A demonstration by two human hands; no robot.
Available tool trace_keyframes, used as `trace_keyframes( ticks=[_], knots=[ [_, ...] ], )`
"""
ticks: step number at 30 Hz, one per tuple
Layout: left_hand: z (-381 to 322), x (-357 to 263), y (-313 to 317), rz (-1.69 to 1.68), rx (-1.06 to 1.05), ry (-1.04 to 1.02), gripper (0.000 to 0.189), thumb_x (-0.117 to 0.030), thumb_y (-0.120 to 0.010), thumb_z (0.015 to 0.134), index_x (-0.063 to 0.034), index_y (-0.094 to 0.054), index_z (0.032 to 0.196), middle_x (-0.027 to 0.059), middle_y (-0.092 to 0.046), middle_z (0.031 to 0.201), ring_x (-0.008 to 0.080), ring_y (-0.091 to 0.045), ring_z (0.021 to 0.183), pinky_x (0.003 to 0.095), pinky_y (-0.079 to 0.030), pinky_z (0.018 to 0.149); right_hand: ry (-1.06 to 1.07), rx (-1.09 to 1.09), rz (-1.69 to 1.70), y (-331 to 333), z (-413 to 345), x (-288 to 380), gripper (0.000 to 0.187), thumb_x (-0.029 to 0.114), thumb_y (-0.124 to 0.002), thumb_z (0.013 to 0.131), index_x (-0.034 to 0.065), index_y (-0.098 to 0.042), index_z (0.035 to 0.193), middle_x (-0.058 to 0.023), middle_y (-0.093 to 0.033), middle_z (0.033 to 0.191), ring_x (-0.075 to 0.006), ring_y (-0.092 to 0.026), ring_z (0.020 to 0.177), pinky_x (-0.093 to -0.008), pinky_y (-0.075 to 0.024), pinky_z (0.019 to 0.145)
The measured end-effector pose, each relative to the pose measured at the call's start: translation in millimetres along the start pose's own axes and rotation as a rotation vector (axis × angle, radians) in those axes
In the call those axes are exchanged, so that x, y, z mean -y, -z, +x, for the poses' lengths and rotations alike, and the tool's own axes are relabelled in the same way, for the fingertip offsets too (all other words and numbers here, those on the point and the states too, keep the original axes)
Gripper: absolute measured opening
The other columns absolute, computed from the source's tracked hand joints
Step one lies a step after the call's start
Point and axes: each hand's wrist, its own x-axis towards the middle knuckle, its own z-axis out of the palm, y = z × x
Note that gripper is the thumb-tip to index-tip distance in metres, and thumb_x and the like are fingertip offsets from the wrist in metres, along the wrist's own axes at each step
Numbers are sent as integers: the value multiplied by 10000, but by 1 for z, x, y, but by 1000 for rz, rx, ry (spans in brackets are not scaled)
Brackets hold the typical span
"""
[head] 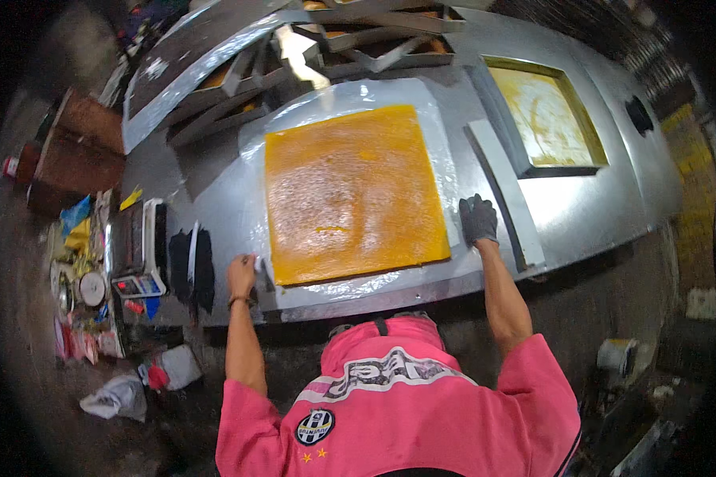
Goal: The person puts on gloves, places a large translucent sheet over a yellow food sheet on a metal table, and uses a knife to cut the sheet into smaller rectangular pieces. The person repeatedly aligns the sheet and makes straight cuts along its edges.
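Observation:
A square orange slab [358,197] with a glossy, mottled top lies on a clear plastic sheet [340,292] in front of me. My left hand [241,277] is bare, just beyond the slab's near left corner. Its fingers are closed around a small pale object [258,262], too blurred to name. On the other side, my right hand [478,219] wears a dark grey glove. It rests by the sheet's right edge with the fingers bent. Whether it grips the plastic cannot be seen. A long white bar [507,191] lies just right of the glove.
The metal table [608,197] carries a square metal frame [543,170] with yellow residue at right. Several metal troughs [394,56] are stacked at the back. A digital scale [137,286] and a black cloth [182,262] are at left, beside a cluttered side surface [89,310].

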Motion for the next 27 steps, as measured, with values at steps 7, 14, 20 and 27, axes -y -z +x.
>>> trace_keyframes(
  ticks=[7,14,20,27],
  knots=[
    [38,-33,-7,-7,207,160,458,-457,-787,824,-15,-763,942,240,-746,1006,413,-709,1006,492,-546,874,289,372,592,-21,68,-25,188,140,-614,913,54,-753,1005,-157,-742,946,-274,-705,771,-387,-573,721],
    [24,-58,-14,-86,-105,132,373,-359,-793,797,-32,-753,973,215,-740,1081,412,-699,1045,485,-550,895,267,29,243,-46,72,-27,250,149,-606,893,57,-787,1038,-152,-741,790,-277,-728,734,-434,-569,664],
    [45,-85,-16,-101,60,272,295,-296,-675,825,-43,-792,922,233,-742,1064,419,-714,1014,514,-565,905,164,339,110,-54,91,-33,284,260,-639,894,5,-761,916,-226,-745,877,-369,-737,812,-454,-562,718],
    [46,-71,-19,-46,1,225,294,-340,-759,854,-191,-784,1107,134,-749,1155,363,-696,1108,473,-544,975,-271,699,1124,-46,112,-47,259,171,-540,971,24,-752,952,-107,-734,843,-202,-699,749,-398,-533,650]
  ],
)
